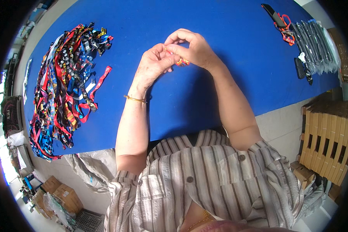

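Note:
My left hand [155, 63] and my right hand [192, 48] meet above the far middle of the blue table [181, 100]. Both pinch a small red-and-yellow patterned piece [183, 62], which looks like folded ribbon. Most of it is hidden behind my fingers and thumbs, so its full shape cannot be made out. To the left lies a long heap of printed fabric straps [62, 85] in black, red, blue and yellow. One red strap end [101, 79] sticks out from the heap toward my left hand.
At the table's far right are a row of dark items in clear plastic bags [315, 46], a black-handled tool [272, 14], red-orange straps [285, 29] and a small black object [299, 68]. Stacked cardboard [324, 135] stands right of the table; cardboard boxes [67, 197] sit on the floor at lower left.

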### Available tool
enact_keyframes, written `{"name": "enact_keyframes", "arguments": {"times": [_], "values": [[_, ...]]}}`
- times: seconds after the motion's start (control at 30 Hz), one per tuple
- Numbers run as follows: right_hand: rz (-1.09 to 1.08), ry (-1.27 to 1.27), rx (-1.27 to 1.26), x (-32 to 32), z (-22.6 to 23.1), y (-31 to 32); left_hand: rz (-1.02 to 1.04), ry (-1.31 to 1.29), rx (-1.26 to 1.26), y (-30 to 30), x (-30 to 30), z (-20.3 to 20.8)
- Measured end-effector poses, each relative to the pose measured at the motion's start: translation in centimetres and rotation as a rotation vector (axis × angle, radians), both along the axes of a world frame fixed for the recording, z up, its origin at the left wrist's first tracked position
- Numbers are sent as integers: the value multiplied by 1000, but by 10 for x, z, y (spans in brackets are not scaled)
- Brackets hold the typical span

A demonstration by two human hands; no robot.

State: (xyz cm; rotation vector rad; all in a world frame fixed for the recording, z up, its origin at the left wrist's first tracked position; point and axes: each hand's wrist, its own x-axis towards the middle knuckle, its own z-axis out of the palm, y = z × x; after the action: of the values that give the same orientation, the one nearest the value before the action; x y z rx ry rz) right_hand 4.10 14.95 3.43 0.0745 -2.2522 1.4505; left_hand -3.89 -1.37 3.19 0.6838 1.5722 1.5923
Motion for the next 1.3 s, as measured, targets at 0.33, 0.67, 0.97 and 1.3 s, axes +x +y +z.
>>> {"name": "enact_keyframes", "arguments": {"times": [0.33, 0.67, 0.97, 1.3], "values": [[24, -210, -309, 1, 1, -2, -45, -282, 224, 7, 3, -12], [-91, -162, -583, -2, -5, 9, 226, -417, 432, 2, -19, -19], [169, -457, -388, -2, -9, -10, 390, -452, 484, -3, -30, -30], [27, -198, -414, -7, -11, -5, 400, -492, 430, 0, -28, -31]]}}
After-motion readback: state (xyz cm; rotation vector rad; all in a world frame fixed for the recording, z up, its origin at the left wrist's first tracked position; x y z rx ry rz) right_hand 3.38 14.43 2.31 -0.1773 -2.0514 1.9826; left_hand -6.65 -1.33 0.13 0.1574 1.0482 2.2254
